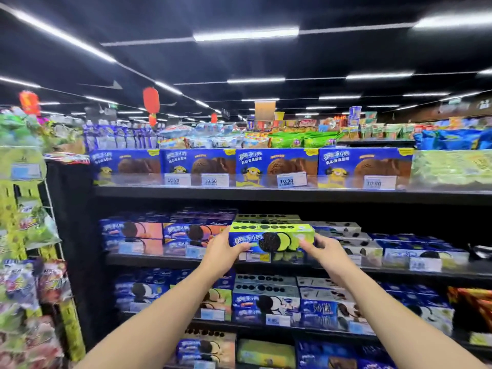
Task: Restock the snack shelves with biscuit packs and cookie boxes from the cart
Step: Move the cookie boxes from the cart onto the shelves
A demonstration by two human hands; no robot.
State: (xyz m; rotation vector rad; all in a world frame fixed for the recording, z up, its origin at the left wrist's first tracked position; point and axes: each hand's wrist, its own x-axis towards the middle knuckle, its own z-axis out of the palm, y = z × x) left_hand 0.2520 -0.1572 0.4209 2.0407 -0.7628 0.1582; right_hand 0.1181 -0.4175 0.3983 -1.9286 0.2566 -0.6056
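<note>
A person stands facing a snack shelf, both bare forearms stretched forward. Between the two hands is a green cookie box [271, 237] – lime top printed with a row of dark cookies, blue logo and one large dark sandwich cookie on its front. It is level, long side toward the camera, at the front of the second shelf [159, 259], just ahead of a stack of similar boxes [266, 217]. Whether its underside rests on the shelf cannot be told.

The left hand [222, 253] grips the box's left end, fingers curled round it and thumb lying along the lower front edge. The right hand [324, 253] holds the right end, fingers bent onto the front face near the lower corner.

Left of the box stand blue boxes with pink faces [133, 231]; to its right are pale grey ones [343, 230]. On the top shelf [239, 193] a row of large blue boxes [277, 166] carries a yellow cartoon figure, with price tags [287, 180] behind a clear strip. The lower shelves hold more blue cookie boxes [266, 302].

A wire rack of bagged snacks [32, 222] hangs on the left – blurred. Red lanterns [151, 99] hang under a dark ceiling with strip lights [245, 33].
</note>
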